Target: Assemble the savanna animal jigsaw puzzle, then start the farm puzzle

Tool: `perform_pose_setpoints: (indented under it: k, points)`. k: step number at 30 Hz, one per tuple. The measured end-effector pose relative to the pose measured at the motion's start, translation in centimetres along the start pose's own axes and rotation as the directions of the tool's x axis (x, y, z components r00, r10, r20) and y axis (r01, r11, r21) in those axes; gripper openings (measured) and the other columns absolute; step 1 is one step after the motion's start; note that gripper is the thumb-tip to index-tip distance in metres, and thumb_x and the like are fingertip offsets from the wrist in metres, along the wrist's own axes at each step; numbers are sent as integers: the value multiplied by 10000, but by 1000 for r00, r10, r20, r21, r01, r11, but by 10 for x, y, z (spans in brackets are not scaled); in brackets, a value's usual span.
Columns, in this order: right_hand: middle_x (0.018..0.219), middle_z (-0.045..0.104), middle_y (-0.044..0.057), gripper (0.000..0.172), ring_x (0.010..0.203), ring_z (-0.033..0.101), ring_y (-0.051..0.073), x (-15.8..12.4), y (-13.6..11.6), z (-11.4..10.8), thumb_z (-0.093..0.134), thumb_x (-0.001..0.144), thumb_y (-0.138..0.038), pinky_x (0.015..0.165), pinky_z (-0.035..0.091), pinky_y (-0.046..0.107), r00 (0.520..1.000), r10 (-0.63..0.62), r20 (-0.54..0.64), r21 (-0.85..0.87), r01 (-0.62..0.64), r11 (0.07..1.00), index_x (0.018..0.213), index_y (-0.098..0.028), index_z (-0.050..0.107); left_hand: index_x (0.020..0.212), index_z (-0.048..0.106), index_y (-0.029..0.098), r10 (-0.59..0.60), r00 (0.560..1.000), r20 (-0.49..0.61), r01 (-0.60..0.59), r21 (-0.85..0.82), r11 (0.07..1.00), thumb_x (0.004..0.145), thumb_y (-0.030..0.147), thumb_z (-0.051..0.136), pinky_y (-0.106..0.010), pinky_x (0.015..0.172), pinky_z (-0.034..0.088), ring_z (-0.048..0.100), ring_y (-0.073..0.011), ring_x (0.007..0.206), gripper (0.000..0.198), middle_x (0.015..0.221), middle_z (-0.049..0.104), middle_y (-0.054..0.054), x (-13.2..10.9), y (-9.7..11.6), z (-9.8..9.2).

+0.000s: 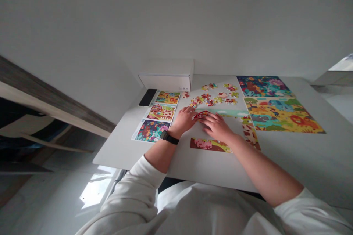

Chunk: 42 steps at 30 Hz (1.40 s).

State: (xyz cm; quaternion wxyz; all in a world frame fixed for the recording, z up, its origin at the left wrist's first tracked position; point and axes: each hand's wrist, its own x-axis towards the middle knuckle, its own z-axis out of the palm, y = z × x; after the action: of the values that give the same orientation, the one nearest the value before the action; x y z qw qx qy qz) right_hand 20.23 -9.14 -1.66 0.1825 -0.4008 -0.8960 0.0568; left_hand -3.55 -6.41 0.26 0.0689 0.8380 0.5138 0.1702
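Observation:
Between my hands lies a red barn section of a puzzle on the white table. My left hand, with a black watch on the wrist, touches the barn section's left side; what its fingertips hold is too small to tell. My right hand rests on the barn section's right part with its fingers spread. Joined strips run along the top and down the right side, and a strip with a pink pig lies nearer to me. Several loose pieces are scattered beyond my hands.
A white box stands at the back left, with a black phone before it. A reference sheet with three pictures lies left of my hands. Two assembled puzzles, a dark one and a yellow one, lie at right.

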Motion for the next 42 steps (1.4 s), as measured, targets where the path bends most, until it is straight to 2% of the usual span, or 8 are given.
perform_pose_setpoints:
  k: [6,11,31,37,42]
  points:
    - [1517,700,98,477,1512,515,392,1,1,1,708,1004,-277,1273,337,723,1000,-1,14,10,1,1000,1480,-310,709,1258,794,287,-19,1000,6,19,6,1000,1005,258,663,-488,1158,509,622,-295,1271,286,1393,688,-94,0,0,3]
    - [1517,698,103,509,1491,528,380,2,1,0,736,984,-286,1278,364,661,1000,-31,2,25,31,999,1492,-292,703,1228,798,272,-10,1000,7,11,-21,1000,993,238,655,-477,1161,500,622,-285,1258,277,1374,685,-101,0,-1,1]
    - [1504,701,117,432,1481,537,391,4,-2,0,735,972,-279,1263,349,710,1000,19,-4,46,-19,999,1403,-280,749,1265,795,292,-24,999,29,24,-23,999,988,259,674,-500,1201,479,610,-310,1349,304,1414,695,-104,0,0,2]
    - [1513,696,115,436,1480,538,389,2,-1,-1,732,983,-307,1270,345,699,1000,23,1,27,-23,999,1418,-280,739,1405,714,281,-7,1000,-5,7,-22,1000,998,269,680,-494,1200,476,622,-313,1349,409,1427,693,-111,-1,0,2]
    - [1504,697,130,380,1483,537,380,2,-1,0,715,1000,-307,1269,353,683,1000,6,-28,14,-6,1000,1375,-258,758,1277,789,284,-13,1000,10,13,-11,1000,1009,294,683,-509,1191,479,632,-318,1327,288,1413,695,-115,-1,-1,4]
